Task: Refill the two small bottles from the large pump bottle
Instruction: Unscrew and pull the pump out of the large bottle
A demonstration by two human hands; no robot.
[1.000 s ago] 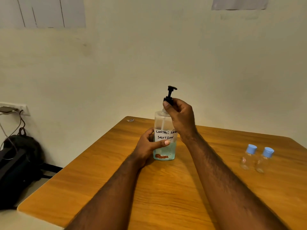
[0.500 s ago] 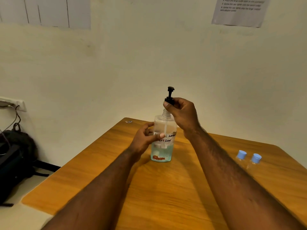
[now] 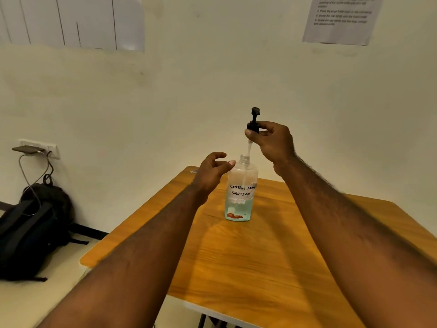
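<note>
Pump [image 3: 253, 126] is now lifting out of lg bottle [image 3: 241, 194], R hand [image 3: 275, 144] pinching its collar, L hand [image 3: 211, 170] loose-curled, maybe off it; refills pending.

The clear plastic pump bottle [image 3: 241, 185] stood on the brown wooden table [image 3: 260, 268]. The black plastic pump head [image 3: 254, 121], pinched by the right hand [image 3: 274, 140], was above the bottle's neck; the left hand [image 3: 211, 169] was just left of it. A black fabric backpack [image 3: 33, 230] lay on the floor, left of the table.
</note>
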